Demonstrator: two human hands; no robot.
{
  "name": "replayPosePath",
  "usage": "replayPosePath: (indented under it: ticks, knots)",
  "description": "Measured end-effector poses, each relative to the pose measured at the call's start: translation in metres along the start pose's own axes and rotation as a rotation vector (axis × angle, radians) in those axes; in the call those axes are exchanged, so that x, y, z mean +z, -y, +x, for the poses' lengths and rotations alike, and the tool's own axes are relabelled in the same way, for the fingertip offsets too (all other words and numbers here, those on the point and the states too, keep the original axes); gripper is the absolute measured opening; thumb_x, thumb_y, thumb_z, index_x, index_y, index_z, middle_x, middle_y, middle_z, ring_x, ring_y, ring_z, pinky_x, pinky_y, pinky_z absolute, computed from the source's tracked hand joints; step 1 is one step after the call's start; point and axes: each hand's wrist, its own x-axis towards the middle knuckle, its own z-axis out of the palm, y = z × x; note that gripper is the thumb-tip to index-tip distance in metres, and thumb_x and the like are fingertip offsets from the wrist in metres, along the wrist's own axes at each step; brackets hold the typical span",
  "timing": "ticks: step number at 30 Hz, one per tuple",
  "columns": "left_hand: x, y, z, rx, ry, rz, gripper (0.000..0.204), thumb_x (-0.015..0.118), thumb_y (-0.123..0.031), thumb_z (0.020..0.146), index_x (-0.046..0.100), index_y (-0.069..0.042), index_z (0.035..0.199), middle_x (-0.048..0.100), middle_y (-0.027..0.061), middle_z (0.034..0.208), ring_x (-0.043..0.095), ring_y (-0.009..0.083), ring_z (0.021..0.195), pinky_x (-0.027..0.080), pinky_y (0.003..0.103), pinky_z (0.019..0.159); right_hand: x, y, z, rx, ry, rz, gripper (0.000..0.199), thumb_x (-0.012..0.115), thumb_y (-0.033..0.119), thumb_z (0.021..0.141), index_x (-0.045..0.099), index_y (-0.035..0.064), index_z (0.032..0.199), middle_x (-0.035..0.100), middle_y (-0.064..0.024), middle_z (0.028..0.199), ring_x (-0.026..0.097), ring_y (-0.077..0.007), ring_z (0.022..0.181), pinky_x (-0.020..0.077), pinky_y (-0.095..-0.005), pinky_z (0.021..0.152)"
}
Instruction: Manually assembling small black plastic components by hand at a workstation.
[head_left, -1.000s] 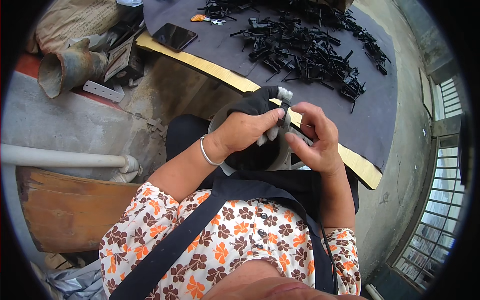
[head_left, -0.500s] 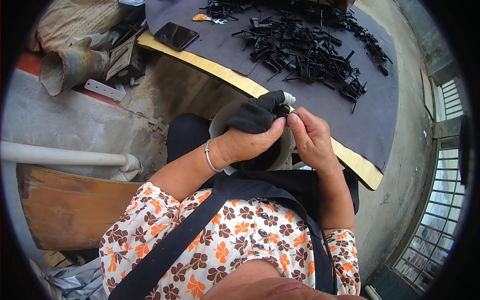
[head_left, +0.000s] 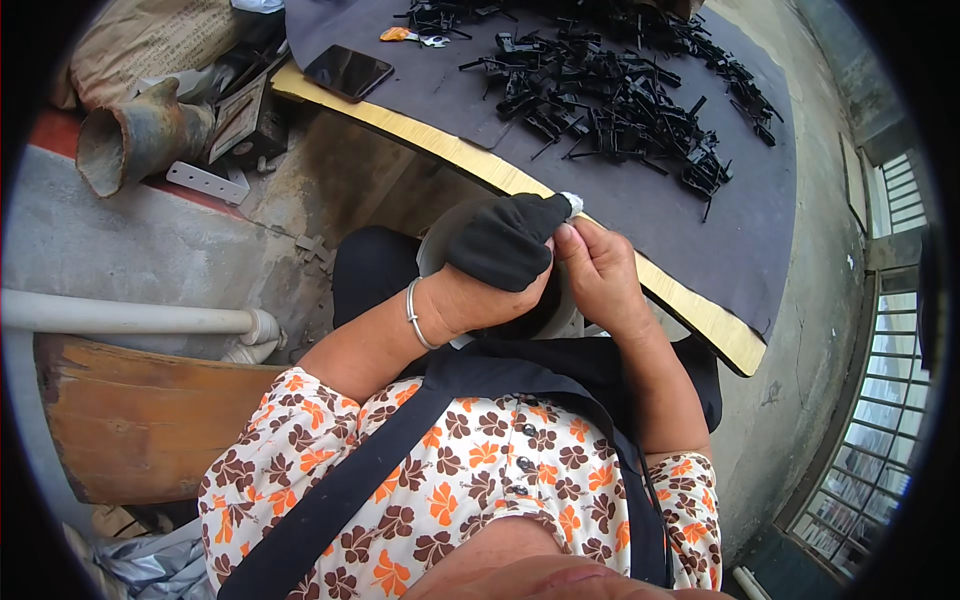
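Over the near edge of the table, my left hand (head_left: 465, 280) is turned with its back up, mostly covered by a black cloth glove (head_left: 500, 235). White tape (head_left: 573, 204) wraps a fingertip at the glove's far end. My right hand (head_left: 605, 275), bare, meets it there with thumb and index finger pinched together. Both hands are closed; whatever lies between them is hidden by the glove and fingers. Under them stands a pale bucket (head_left: 571, 318), its inside dark. Beyond the hands, a pile of small black parts with thin rods (head_left: 620, 110) covers the far part of the table.
The table (head_left: 730, 240) has a dark cover and a pale wooden edge. A phone (head_left: 348, 73) and a small orange-handled tool (head_left: 397, 34) lie on its left. Farther left are a rusty pipe piece (head_left: 135, 135), a perforated white bracket (head_left: 207, 182) and a white pipe (head_left: 130, 308).
The left hand has rolled so that the glove now covers the fingers and the small dark piece glimpsed there before. My right hand has shifted slightly left and stays against it.
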Motion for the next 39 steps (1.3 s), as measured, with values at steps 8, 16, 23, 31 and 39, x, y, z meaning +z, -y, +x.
replayPosePath:
  ticks: [8,16,23,31,39]
  knots:
    - [-0.012,0.005,0.001,-0.44,0.031,-0.564,0.033,0.053,-0.006,0.088,0.05,0.003,0.12,0.06,0.0041,0.09,0.052,0.0081,0.08,0.044,0.022,0.075,-0.014,0.001,0.003,-0.02,0.053,0.099,0.016,0.057,0.016,0.091,0.058,0.0002,0.09,0.053,0.0022,0.071,0.045,-0.0059,0.067,0.0392,-0.0216,0.06]
    - [-0.013,0.006,0.002,-0.669,-0.011,-0.875,0.035,0.046,-0.003,0.09,0.045,0.004,0.125,0.058,0.002,0.086,0.048,0.0042,0.064,0.043,0.019,0.057,-0.027,0.006,0.005,-0.363,-0.051,-0.224,0.008,0.067,0.0,0.078,0.063,0.0009,0.085,0.062,-0.003,0.076,0.053,-0.0063,0.065,0.0427,-0.0232,0.056]
    - [-0.007,0.01,0.0,-0.489,0.21,-0.908,0.027,0.045,-0.003,0.086,0.051,0.003,0.111,0.056,0.0006,0.08,0.049,0.0048,0.064,0.041,0.019,0.056,-0.02,0.01,0.003,-0.09,-0.026,0.161,0.018,0.068,-0.002,0.076,0.059,0.0019,0.091,0.048,0.0035,0.064,0.041,-0.0051,0.058,0.034,-0.0205,0.051]
    - [-0.006,0.002,0.004,-0.338,0.042,-0.548,0.024,0.049,-0.003,0.083,0.052,0.004,0.106,0.059,0.0064,0.084,0.054,0.0125,0.073,0.046,0.027,0.068,-0.026,0.008,0.002,-0.075,0.174,-0.067,0.029,0.051,0.025,0.094,0.052,0.0005,0.077,0.044,0.0013,0.062,0.037,-0.0083,0.058,0.0355,-0.0249,0.052]
    - [-0.004,0.004,-0.002,-0.156,0.083,-0.306,0.022,0.051,-0.002,0.081,0.053,0.004,0.102,0.059,0.0158,0.093,0.057,0.0253,0.085,0.046,0.033,0.078,0.0,-0.004,0.004,0.017,0.101,0.173,0.028,0.053,0.019,0.092,0.055,-0.0042,0.077,0.044,-0.0062,0.056,0.037,-0.0109,0.055,0.0388,-0.0296,0.051]
